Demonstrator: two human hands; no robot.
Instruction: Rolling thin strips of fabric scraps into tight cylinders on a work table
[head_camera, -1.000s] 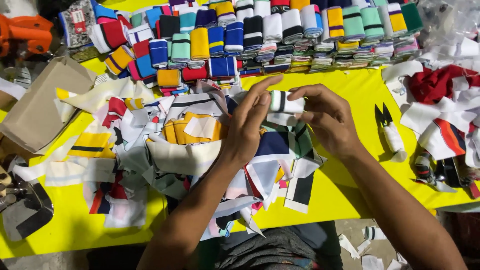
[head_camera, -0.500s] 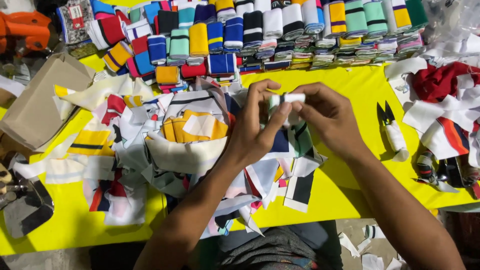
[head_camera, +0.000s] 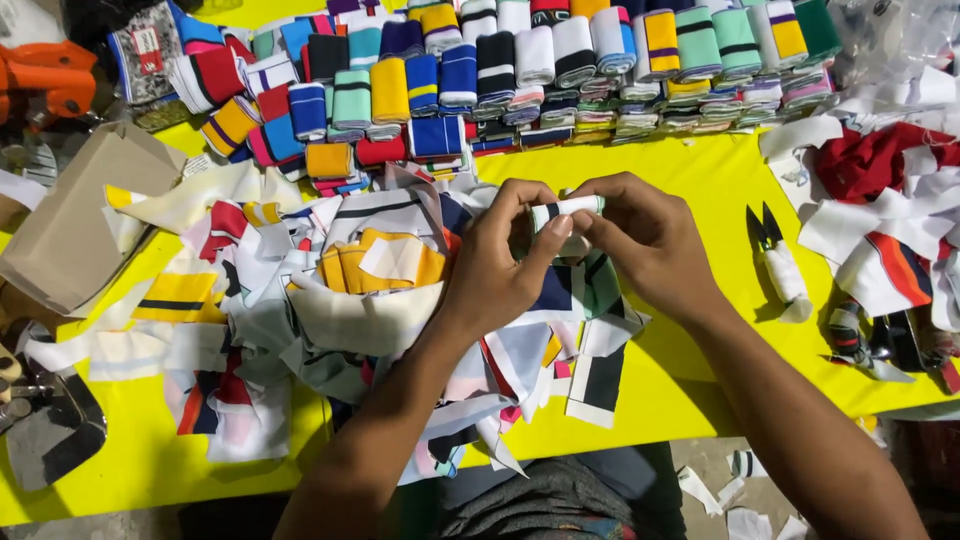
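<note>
Both hands — left hand (head_camera: 495, 265) and right hand (head_camera: 640, 245) — are now pinching the small white cloth roll (head_camera: 566, 211) tighter than a second ago, finishing it above the loose scraps (head_camera: 370, 320) on the yellow desk (head_camera: 700, 180).

A plain brown cardboard box (head_camera: 75, 225) lies tilted at the left edge of the yellow desk (head_camera: 700, 180). At top left sits a small patterned packet (head_camera: 145, 62) with a red-and-white label (head_camera: 148, 42).
</note>
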